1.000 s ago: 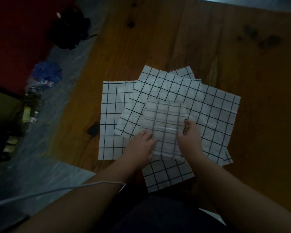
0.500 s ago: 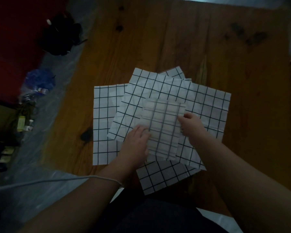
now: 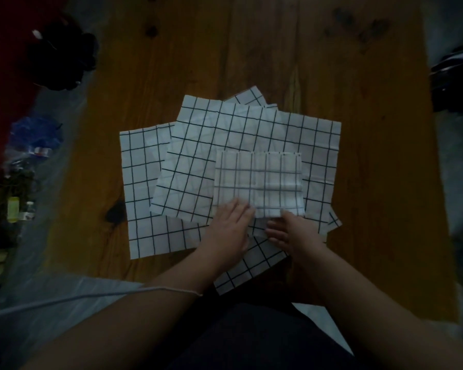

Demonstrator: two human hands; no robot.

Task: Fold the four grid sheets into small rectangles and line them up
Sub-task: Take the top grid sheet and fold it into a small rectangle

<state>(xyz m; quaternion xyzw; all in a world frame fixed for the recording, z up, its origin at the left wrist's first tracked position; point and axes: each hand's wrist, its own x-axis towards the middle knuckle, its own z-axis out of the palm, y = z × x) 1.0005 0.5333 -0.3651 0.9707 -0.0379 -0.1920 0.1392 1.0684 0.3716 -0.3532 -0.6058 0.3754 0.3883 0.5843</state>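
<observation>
Pressing at the near edge of the partly folded white sheet with thin black grid lines (image 3: 259, 182), your left hand (image 3: 229, 231) lies flat and spread, fingertips on the sheet's 7 o'clock corner, gripping nothing. Your right hand (image 3: 294, 231) sits at the 6 o'clock edge with fingers loosely curled; whether it pinches the paper I cannot tell.

That folded sheet rests on top of a loose fan of three unfolded grid sheets (image 3: 198, 156) in the middle of the brown wooden plank table (image 3: 358, 76).

The risks, as I judge them:
- Creasing on a slippery paper stack could let the folded piece skate, so the edges would go askew.
- Pressure may drag the sheet beneath and put a stray crease in it.
- The layers at 6 o'clock look slightly stepped; flattening now would lock that in.
- Dim light makes matching grid lines harder.

No brand, label or writing can be read; clutter on the floor at 9 o'clock is too dark and small.
</observation>
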